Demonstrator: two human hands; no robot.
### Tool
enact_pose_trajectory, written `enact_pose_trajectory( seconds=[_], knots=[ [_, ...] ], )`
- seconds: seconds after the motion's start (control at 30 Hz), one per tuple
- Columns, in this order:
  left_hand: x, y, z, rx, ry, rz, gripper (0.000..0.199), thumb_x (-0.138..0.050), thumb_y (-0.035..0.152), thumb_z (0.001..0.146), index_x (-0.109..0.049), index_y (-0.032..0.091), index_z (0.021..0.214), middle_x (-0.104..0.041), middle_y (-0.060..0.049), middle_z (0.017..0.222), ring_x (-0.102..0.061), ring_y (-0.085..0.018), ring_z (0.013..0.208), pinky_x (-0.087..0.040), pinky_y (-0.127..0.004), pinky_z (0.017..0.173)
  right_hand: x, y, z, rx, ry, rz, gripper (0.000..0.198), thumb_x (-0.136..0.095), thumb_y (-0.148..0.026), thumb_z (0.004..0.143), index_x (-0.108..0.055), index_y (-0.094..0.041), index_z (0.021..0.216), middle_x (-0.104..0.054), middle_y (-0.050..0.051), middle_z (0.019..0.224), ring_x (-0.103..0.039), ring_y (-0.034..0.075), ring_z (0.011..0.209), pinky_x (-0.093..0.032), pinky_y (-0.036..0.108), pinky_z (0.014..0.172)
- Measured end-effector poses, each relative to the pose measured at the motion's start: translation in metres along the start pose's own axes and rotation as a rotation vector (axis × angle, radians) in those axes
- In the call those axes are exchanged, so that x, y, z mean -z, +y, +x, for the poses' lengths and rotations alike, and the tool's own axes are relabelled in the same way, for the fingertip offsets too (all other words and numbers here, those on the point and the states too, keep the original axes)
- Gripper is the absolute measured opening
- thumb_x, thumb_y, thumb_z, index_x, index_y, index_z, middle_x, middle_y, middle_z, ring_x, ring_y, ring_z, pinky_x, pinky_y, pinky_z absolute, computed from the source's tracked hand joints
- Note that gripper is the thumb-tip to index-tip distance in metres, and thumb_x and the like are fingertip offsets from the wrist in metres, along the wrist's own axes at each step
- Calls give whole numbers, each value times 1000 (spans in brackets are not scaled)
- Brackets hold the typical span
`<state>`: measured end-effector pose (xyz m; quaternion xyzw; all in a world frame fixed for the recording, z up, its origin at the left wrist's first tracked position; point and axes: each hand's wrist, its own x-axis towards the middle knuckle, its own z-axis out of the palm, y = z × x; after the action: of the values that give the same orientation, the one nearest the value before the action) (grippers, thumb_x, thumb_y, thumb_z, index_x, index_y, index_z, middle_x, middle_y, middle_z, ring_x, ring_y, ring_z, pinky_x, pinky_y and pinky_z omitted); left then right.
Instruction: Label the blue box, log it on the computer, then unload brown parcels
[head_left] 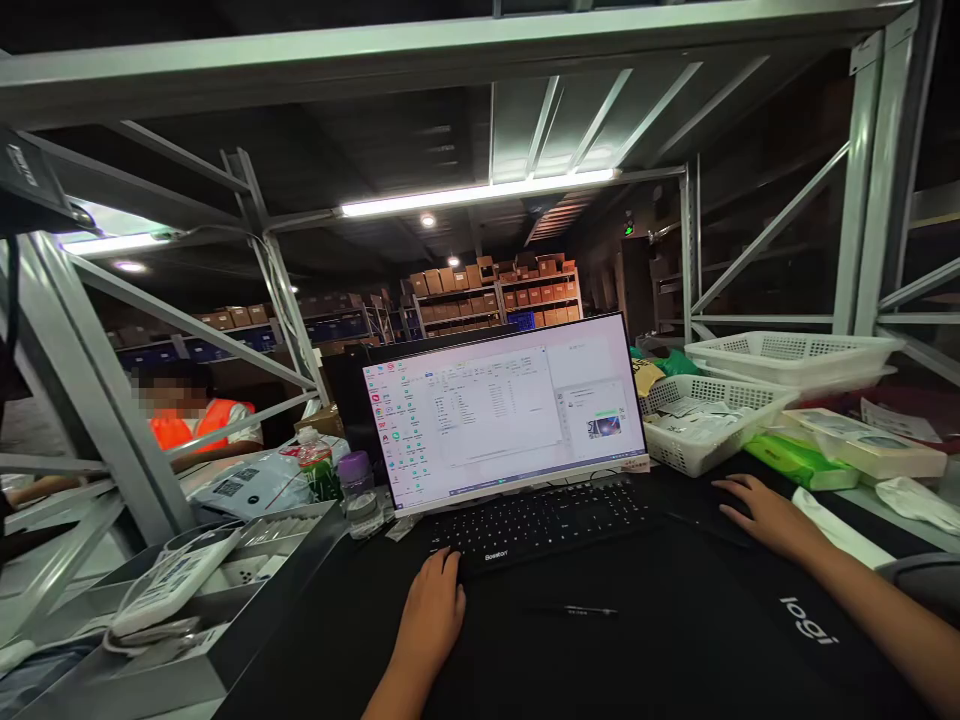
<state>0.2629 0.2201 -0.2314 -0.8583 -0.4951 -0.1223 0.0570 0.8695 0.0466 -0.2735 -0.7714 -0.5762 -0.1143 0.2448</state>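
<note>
Computer work under way. Left hand (431, 610) flat, fingers loosely spread, on left corner of keyboard (544, 520) below monitor (506, 410). Right hand (754, 510) cupped over mouse, right of keyboard; mouse hidden. Next likely: click or type.

Left hand (431, 610), right hand (761, 512): bare, sleeveless forearms.

Black keyboard (544, 520) lies flat below the monitor, mouse (731, 505) rightward.
</note>
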Motion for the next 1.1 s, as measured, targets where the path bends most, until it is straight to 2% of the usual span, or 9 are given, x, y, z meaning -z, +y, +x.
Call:
enact_pose_trajectory(
  seconds=[0.2,0.57,0.77,0.97,1.1],
  knots=[
    [-4,-3,3,-5,4,-2,52,-39,14,95,-55,10,144,-54,-17,150,-50,-29,141,-40,-45,120,11,-8,-1,-12,-51,-20,52,-51,-48,92,-71,-22,133,-63,17,139,-67,33,120,-56,45,104],
    [-1,-1,1,-17,30,17,51,-37,12,95,-57,10,143,-56,-17,149,-52,-29,140,-43,-45,119,6,-9,0,-25,-41,28,50,-51,-47,90,-71,-24,129,-63,16,138,-66,33,121,-51,48,109],
    [-4,-5,3,-36,37,19,51,-36,14,96,-57,9,143,-56,-17,148,-53,-29,139,-44,-46,119,10,-13,-4,-51,-52,56,61,-47,-51,93,-54,-26,149,-65,14,135,-68,34,116,-54,49,104],
    [6,3,1,-19,16,41,51,-36,12,97,-56,8,144,-56,-17,149,-52,-29,141,-43,-45,120,22,-24,-3,-55,-74,21,55,-51,-40,92,-60,-20,143,-60,18,139,-67,32,119,-52,45,107],
    [4,3,4,-14,29,77,50,-37,11,97,-59,5,141,-58,-19,147,-55,-29,138,-44,-44,119,31,-37,-5,-104,-80,-55,48,-52,-31,91,-64,-20,136,-58,17,142,-67,31,117,-51,45,106]
  ],
)
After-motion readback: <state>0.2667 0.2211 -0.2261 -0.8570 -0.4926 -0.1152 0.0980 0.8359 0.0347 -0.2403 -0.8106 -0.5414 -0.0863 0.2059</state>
